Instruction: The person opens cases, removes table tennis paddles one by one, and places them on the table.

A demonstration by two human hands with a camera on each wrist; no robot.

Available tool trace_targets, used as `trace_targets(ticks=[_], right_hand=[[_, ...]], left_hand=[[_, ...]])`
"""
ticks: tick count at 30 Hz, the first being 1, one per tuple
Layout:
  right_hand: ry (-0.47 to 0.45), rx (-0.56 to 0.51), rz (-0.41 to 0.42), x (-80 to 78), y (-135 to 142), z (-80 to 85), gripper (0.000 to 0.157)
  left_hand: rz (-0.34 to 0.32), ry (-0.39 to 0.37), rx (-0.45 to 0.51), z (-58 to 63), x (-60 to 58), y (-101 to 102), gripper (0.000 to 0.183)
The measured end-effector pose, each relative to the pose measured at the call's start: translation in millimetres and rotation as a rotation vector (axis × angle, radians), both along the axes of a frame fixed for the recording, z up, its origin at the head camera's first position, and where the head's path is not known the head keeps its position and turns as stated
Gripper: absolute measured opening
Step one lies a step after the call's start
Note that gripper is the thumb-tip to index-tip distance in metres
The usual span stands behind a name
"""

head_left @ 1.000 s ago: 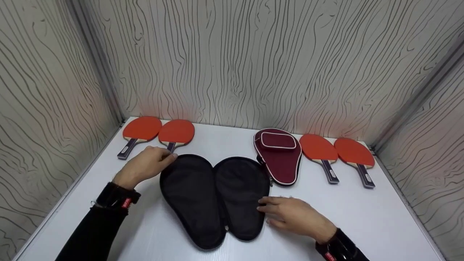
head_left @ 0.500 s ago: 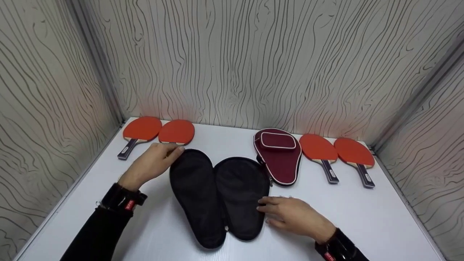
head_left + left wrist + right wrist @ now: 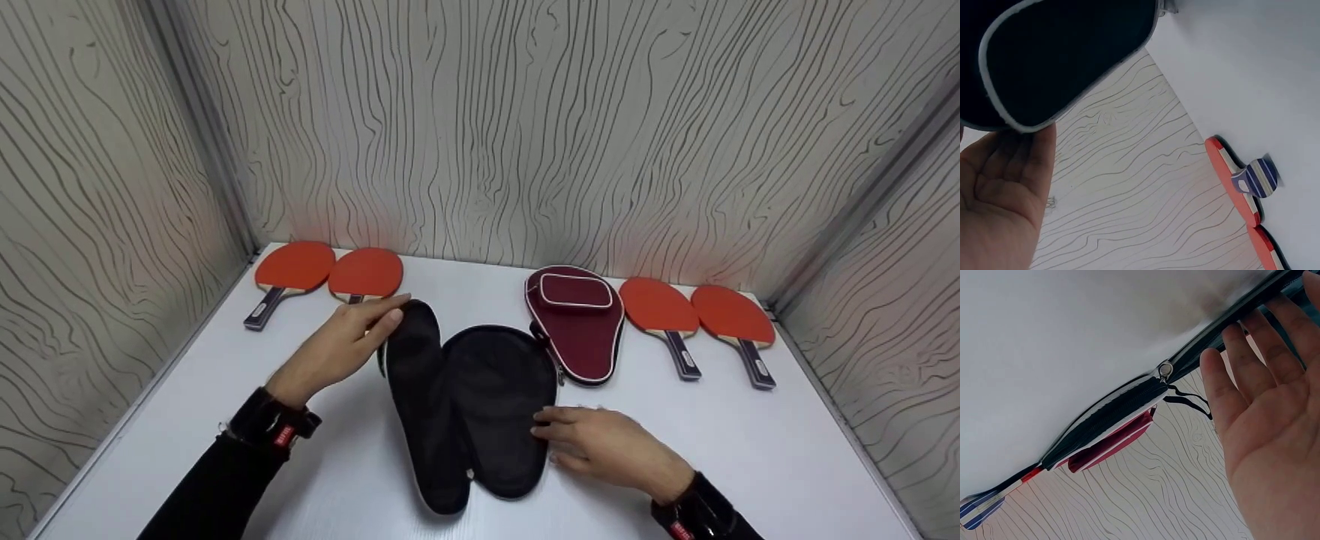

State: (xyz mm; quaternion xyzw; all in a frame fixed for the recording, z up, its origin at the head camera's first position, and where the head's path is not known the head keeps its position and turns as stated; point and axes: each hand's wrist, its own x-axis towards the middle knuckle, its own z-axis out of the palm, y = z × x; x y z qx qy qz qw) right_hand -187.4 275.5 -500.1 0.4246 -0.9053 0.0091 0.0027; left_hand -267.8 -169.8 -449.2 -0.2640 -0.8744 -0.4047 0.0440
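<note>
An unzipped black table tennis bat case (image 3: 499, 420) lies spread on the white table, its black lining showing. My left hand (image 3: 334, 349) holds the top edge of the left half (image 3: 420, 397), which is tilted up. In the left wrist view the left fingers (image 3: 1013, 169) reach behind the white-piped rim, and their tips are hidden. My right hand (image 3: 611, 450) rests its fairly straight fingers on the outer edge of the flat right half. The right wrist view shows these fingers (image 3: 1255, 365) along the case's zip edge.
Behind the open case's right half lies a closed maroon bat case (image 3: 581, 330) with white piping. Red table tennis bats (image 3: 296, 266) (image 3: 367, 274) lie at the back left. Two more bats (image 3: 660, 307) (image 3: 735, 315) lie at the back right. Patterned walls (image 3: 480, 135) enclose the table.
My left hand has moved right, swinging the left half of the black case up from nearly flat to steeply tilted. My right hand and the right half have stayed in place.
</note>
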Motion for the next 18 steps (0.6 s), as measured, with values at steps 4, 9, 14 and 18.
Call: trace_targets(ticks=[4, 9, 14, 18], right_hand=[[-0.004, -0.006, -0.003, -0.4, 0.3, -1.2, 0.038], [0.003, -0.004, -0.009, 0.3, -0.2, -1.4, 0.038], [-0.002, 0.006, -0.019, 1.6, -1.4, 0.1, 0.038], [-0.009, 0.011, -0.025, 2.2, -2.4, 0.1, 0.039]], left_hand=[[-0.036, -0.013, 0.017, -5.3, 0.6, 4.2, 0.060], [-0.076, -0.028, 0.036, -11.6, 0.3, 9.2, 0.063], [-0.112, -0.042, 0.035, -16.5, 0.1, 16.2, 0.071], [-0.101, -0.033, -0.010, -21.1, -0.1, 25.2, 0.083]])
